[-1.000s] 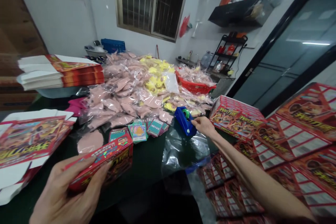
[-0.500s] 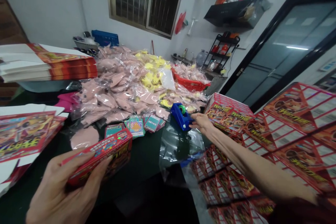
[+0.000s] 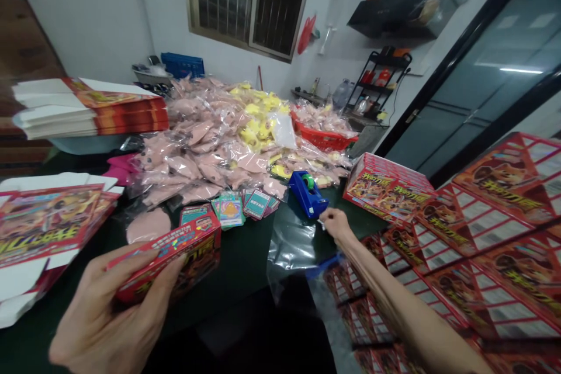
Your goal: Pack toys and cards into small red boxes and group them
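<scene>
My left hand (image 3: 114, 310) grips a red printed box (image 3: 169, 263) at the lower left, with its fingers around the box's end. My right hand (image 3: 335, 223) is pinched at the fingertips, just off the end of a blue tape dispenser (image 3: 308, 194) holding a green-cored roll. A thin glint at those fingertips could be tape, but it is too faint to tell. Under the right hand lies a clear plastic bag (image 3: 291, 251) with a blue zip edge.
Bagged pink items (image 3: 193, 155) and yellow items (image 3: 258, 123) lie heaped behind several printed cards (image 3: 230, 210). A red basket (image 3: 322, 139) sits beyond. Flat red box blanks (image 3: 482, 245) cover the right side, and a stack of blanks (image 3: 92, 111) stands at the left.
My right hand has drawn back from the dispenser toward me, leaving a small gap. The left hand still holds the box, and the view has shifted slightly.
</scene>
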A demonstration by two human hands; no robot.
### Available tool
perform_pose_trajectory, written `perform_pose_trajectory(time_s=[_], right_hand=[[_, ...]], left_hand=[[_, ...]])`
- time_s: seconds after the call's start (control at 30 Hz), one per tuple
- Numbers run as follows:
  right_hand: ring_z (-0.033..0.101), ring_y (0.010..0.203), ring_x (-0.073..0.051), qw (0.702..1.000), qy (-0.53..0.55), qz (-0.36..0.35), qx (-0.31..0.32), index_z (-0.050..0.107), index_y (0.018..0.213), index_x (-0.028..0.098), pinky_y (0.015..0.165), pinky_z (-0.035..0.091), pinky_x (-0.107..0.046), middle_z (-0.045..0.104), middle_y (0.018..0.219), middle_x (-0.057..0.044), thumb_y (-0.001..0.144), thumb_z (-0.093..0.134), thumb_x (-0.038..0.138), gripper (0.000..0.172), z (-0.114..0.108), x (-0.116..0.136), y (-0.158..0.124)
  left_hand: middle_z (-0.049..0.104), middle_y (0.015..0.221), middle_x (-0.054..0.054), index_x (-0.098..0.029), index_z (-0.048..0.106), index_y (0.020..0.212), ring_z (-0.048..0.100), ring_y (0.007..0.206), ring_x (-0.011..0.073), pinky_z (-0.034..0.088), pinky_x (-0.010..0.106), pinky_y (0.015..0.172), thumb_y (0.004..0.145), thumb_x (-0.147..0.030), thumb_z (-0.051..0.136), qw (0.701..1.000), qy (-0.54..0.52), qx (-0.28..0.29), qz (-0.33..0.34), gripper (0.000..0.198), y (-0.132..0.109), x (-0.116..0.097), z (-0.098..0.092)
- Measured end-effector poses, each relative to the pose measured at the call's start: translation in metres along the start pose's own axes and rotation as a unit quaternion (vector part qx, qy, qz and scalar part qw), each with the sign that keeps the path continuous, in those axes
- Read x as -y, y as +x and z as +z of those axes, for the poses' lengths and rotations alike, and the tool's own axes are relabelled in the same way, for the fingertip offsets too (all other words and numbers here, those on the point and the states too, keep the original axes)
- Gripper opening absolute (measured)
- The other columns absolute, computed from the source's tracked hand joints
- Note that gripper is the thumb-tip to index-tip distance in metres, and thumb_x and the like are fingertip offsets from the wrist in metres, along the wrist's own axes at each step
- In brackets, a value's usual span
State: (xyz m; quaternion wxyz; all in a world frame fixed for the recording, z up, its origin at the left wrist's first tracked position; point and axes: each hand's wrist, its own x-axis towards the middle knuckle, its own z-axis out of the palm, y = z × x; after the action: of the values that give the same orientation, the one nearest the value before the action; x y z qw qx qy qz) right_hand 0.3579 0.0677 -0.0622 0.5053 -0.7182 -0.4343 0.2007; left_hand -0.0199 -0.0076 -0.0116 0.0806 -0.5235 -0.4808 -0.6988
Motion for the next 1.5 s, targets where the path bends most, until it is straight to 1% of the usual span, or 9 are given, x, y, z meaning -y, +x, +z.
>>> perform_pose_trajectory(time_s=[0.2, 0.4, 0.47, 0.57, 0.67, 0.83, 1.03, 1.33, 1.5], right_hand=[[0.054, 0.076, -0.018, 0.985, -0.062, -0.162, -0.016, 0.06, 0.065, 0.017, 0.074, 0.044, -0.036, 0.059, 0.081, -0.006, 0.078, 0.057, 0.03, 0.019, -0.012, 0.035, -0.049], [0.051, 0.048, -0.011, 0.929, 0.006, -0.341, 0.144, 0.064, 0.082, 0.023, 0.05, 0.043, -0.024, 0.058, 0.061, 0.002, 0.084, 0.052, 0.022, 0.012, 0.007, 0.131, -0.135], [0.05, 0.044, -0.01, 0.929, 0.091, -0.311, 0.182, 0.062, 0.093, 0.026, 0.044, 0.042, -0.023, 0.057, 0.058, 0.004, 0.084, 0.053, 0.021, 0.013, 0.02, 0.159, -0.157], [0.049, 0.043, -0.011, 0.912, 0.238, -0.188, 0.276, 0.031, 0.134, 0.033, 0.04, 0.043, -0.022, 0.057, 0.06, 0.006, 0.082, 0.058, 0.021, 0.06, 0.042, 0.183, -0.176], [0.047, 0.042, -0.009, 0.882, 0.318, -0.095, 0.335, 0.006, 0.142, 0.032, 0.039, 0.041, -0.02, 0.057, 0.059, 0.008, 0.079, 0.061, 0.019, 0.085, 0.059, 0.19, -0.185], [0.047, 0.04, -0.007, 0.859, 0.363, -0.032, 0.359, 0.011, 0.141, 0.027, 0.038, 0.041, -0.017, 0.059, 0.058, 0.009, 0.076, 0.063, 0.024, 0.083, 0.077, 0.194, -0.195], [0.043, 0.036, -0.006, 0.889, 0.304, -0.005, 0.342, 0.016, 0.139, 0.02, 0.034, 0.035, -0.015, 0.057, 0.052, 0.011, 0.073, 0.064, 0.029, 0.082, 0.08, 0.204, -0.199], [0.041, 0.035, -0.007, 0.901, 0.271, 0.01, 0.338, 0.02, 0.136, 0.017, 0.033, 0.03, -0.015, 0.059, 0.051, 0.008, 0.071, 0.066, 0.037, 0.082, 0.079, 0.198, -0.195], [0.046, 0.039, -0.009, 0.906, 0.265, 0.0, 0.332, 0.025, 0.135, 0.02, 0.04, 0.036, -0.018, 0.058, 0.052, 0.009, 0.069, 0.07, 0.035, 0.081, 0.097, 0.179, -0.194]], left_hand=[[0.066, 0.095, 0.005, -0.018, 0.064, 0.09, 0.064, 0.08, 0.0167, 0.052, 0.03, 0.071, 0.064, -0.011, 0.074, 0.997, -0.032, 0.063, 0.034, 0.029, 0.0, -0.012, -0.005], [0.065, 0.095, 0.004, -0.019, 0.063, 0.089, 0.064, 0.085, 0.0163, 0.053, 0.031, 0.073, 0.071, -0.005, 0.067, 0.993, -0.079, 0.087, 0.018, 0.023, 0.004, -0.02, -0.006], [0.064, 0.093, 0.004, -0.019, 0.062, 0.091, 0.063, 0.084, 0.0159, 0.052, 0.03, 0.074, 0.072, -0.006, 0.067, 0.993, -0.066, 0.093, 0.018, 0.023, 0.004, -0.021, -0.007], [0.064, 0.091, 0.003, -0.019, 0.06, 0.095, 0.062, 0.084, 0.0159, 0.052, 0.031, 0.076, 0.074, -0.01, 0.067, 0.994, -0.04, 0.099, 0.02, 0.024, 0.004, -0.021, -0.009], [0.065, 0.091, 0.003, -0.02, 0.058, 0.1, 0.062, 0.082, 0.0158, 0.053, 0.029, 0.074, 0.074, -0.016, 0.068, 0.995, -0.019, 0.097, 0.019, 0.028, 0.003, -0.021, -0.01], [0.064, 0.094, 0.002, -0.022, 0.056, 0.106, 0.063, 0.078, 0.0139, 0.053, 0.025, 0.07, 0.074, -0.019, 0.068, 0.996, -0.003, 0.092, -0.006, 0.034, -0.002, -0.022, -0.012], [0.064, 0.095, 0.002, -0.022, 0.054, 0.109, 0.063, 0.082, 0.0145, 0.053, 0.026, 0.072, 0.073, -0.014, 0.069, 0.99, -0.069, 0.119, 0.026, 0.039, 0.001, -0.021, -0.016], [0.052, 0.091, 0.005, -0.026, 0.062, 0.109, 0.057, 0.076, 0.0129, 0.051, 0.022, 0.058, 0.08, -0.009, 0.056, 0.943, -0.015, 0.291, 0.162, 0.034, 0.026, -0.021, -0.028], [0.053, 0.089, 0.005, -0.022, 0.056, 0.12, 0.057, 0.076, 0.0138, 0.051, 0.024, 0.06, 0.079, -0.009, 0.052, 0.932, -0.019, 0.338, 0.131, 0.043, 0.04, -0.023, -0.029]])
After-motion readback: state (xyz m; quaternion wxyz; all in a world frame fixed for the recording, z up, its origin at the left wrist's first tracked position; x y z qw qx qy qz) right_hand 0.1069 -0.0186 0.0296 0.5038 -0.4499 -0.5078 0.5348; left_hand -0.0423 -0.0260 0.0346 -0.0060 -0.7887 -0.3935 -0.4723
